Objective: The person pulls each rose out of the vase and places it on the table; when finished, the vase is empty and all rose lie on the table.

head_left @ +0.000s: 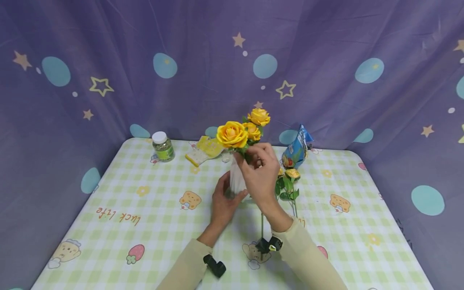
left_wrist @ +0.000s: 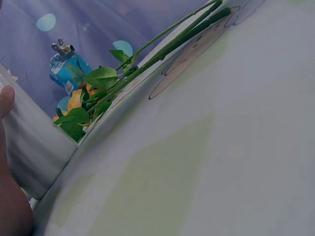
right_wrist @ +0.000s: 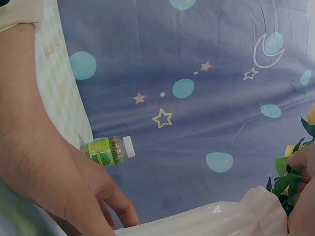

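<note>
A white vase (head_left: pixel 237 177) stands on the table, its lower side gripped by my left hand (head_left: pixel 225 203). Artificial yellow roses (head_left: pixel 233 134) rise over the vase mouth, with green leaves just under the blooms. At the mouth, my right hand (head_left: pixel 262 173) pinches the rose stems and leaves; its fingers partly hide where the stems enter. In the right wrist view, the fluted rim of the vase lies close beside that hand. More yellow roses (head_left: pixel 292 174) lie to the right of the vase, their green stems (left_wrist: pixel 162 51) stretching toward the table's near side.
Behind the vase lie yellow-and-white gloves (head_left: pixel 206 150). A jar (head_left: pixel 163 147) with a white lid stands at the back left. At the back right is a blue snack bag (head_left: pixel 295 149) closed with a binder clip (left_wrist: pixel 62 47). A checked cloth (head_left: pixel 108 237) covers the table.
</note>
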`<state>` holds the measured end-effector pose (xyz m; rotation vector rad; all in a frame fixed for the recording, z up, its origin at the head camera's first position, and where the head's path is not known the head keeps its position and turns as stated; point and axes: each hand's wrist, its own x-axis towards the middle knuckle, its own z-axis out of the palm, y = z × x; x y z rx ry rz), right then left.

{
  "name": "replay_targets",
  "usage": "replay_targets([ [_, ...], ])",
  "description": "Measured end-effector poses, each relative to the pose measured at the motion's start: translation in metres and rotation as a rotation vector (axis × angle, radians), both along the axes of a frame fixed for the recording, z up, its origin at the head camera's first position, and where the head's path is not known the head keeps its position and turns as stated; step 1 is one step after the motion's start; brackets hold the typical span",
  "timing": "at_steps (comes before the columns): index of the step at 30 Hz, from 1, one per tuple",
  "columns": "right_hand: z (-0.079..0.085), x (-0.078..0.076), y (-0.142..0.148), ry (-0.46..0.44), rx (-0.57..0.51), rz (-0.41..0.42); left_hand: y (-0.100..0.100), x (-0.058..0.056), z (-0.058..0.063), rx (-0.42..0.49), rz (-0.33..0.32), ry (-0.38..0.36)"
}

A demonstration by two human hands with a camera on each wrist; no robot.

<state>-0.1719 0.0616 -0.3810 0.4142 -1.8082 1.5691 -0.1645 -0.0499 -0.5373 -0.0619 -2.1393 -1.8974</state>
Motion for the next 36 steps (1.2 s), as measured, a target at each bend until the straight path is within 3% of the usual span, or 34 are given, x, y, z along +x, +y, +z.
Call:
replay_targets([
  [15,0.004,0.0,0.002,0.043,-0.021,-0.013,0.001,0.0,0.001,0.029,0.003,-0.014],
  [26,0.008,0.001,0.008,0.067,-0.063,0.042,0.0,-0.001,-0.001,0.027,-0.012,0.028],
  [31,0.012,0.0,0.012,0.089,-0.086,0.114,0.0,-0.002,-0.002,0.029,-0.02,0.058],
  [36,0.014,-0.001,0.016,0.096,-0.086,0.168,0.0,-0.001,-0.002,0.02,-0.011,0.042],
])
